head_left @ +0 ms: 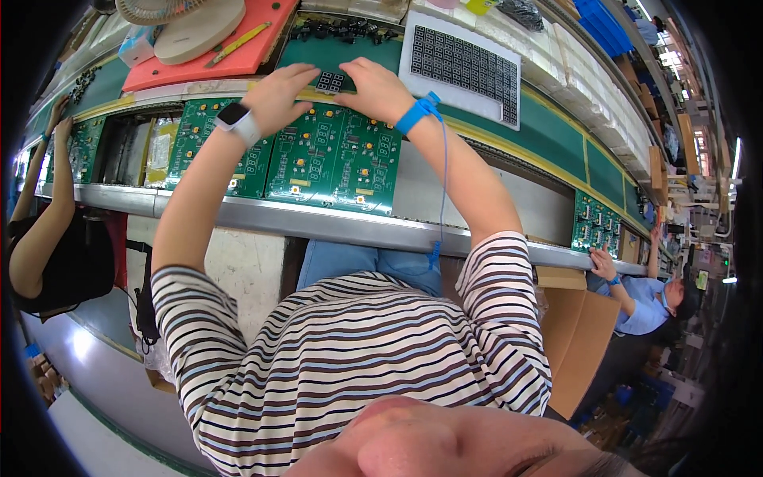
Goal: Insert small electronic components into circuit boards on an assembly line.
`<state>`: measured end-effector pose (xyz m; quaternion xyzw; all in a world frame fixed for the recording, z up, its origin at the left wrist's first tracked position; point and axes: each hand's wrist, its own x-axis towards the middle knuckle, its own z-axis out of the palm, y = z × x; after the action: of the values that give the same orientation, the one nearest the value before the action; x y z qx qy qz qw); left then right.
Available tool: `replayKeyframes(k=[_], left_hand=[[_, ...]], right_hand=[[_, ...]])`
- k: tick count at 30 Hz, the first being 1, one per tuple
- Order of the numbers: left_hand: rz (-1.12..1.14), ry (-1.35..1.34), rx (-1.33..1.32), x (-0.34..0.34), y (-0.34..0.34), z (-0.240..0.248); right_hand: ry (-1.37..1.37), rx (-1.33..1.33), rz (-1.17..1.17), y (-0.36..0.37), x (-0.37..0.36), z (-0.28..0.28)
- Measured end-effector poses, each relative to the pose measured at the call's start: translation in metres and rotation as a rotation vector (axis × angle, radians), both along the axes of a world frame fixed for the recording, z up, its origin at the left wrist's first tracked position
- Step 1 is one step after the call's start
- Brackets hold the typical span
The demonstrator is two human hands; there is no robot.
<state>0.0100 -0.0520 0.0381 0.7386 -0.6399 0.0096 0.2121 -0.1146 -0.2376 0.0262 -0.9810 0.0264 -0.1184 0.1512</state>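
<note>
A dark segment-display module [330, 82] with pale digits is between my hands, above the upper edge of the circuit boards. My right hand [375, 89] curves round its right side, with finger and thumb at its edges. My left hand [278, 99] has its thumb and fingers apart, fingertips by the module's left corner. Below lie green circuit boards [338, 163] with orange-centred buttons and small display outlines; another green board [208, 143] lies partly behind my left wrist. A blue wrist strap [417, 114] with a cord is on my right wrist.
A white foam tray [511, 87] holds rows of display modules. Small black parts [342, 30] lie on the green mat. A red foam mat [238, 60] carries a yellow cutter [242, 41]. A metal rail [270, 216] runs along the front. Co-workers sit at both sides.
</note>
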Motion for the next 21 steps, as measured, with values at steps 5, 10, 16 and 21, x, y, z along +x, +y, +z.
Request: replayKeyframes(k=[5, 10, 16, 21], left_hand=[[-0.004, 0.066, 0.153, 0.021, -0.048, -0.014], [0.015, 0.018, 0.142, 0.007, -0.050, 0.001], [-0.105, 0.029, -0.062, -0.040, -0.041, 0.004], [-0.223, 0.199, -0.062, -0.066, -0.024, -0.005]], right_hand=[[0.122, -0.019, -0.027, -0.001, 0.014, -0.002], [-0.071, -0.056, -0.010, 0.001, 0.001, -0.001], [-0.173, -0.058, -0.011, 0.015, -0.062, 0.013], [-0.154, 0.134, 0.118, 0.017, -0.100, 0.011]])
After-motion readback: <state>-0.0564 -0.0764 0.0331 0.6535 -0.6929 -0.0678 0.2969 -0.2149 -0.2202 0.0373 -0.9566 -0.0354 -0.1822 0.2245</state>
